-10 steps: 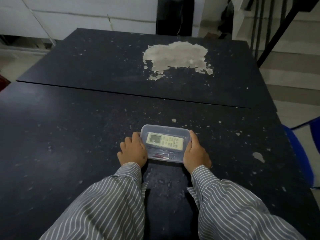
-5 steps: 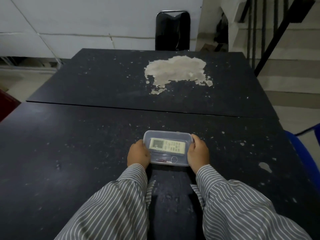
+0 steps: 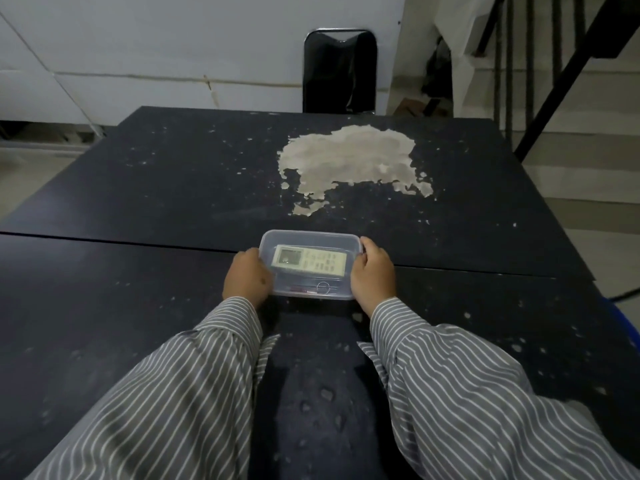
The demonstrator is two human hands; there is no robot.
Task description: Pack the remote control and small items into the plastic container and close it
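Note:
A clear plastic container (image 3: 304,238) with its lid on lies across the seam between two black tabletops. Through the lid I see a white remote control (image 3: 309,260) lying lengthwise, and below it a small red item (image 3: 300,289) and a small ring-shaped item (image 3: 322,287). My left hand (image 3: 246,279) grips the container's left end. My right hand (image 3: 373,274) grips its right end, fingers curled over the rim. Both sleeves are grey with white stripes.
The black table (image 3: 138,306) is scuffed, with a large worn pale patch (image 3: 349,161) behind the container. A black chair (image 3: 339,71) stands at the far edge. Stair railing (image 3: 554,81) rises at the right, and a blue chair edge (image 3: 627,327) sits at the right side.
Both hands have pushed the container away from me along the table, up to the seam between the two tabletops. The view has tilted up, showing more of the wall and chair.

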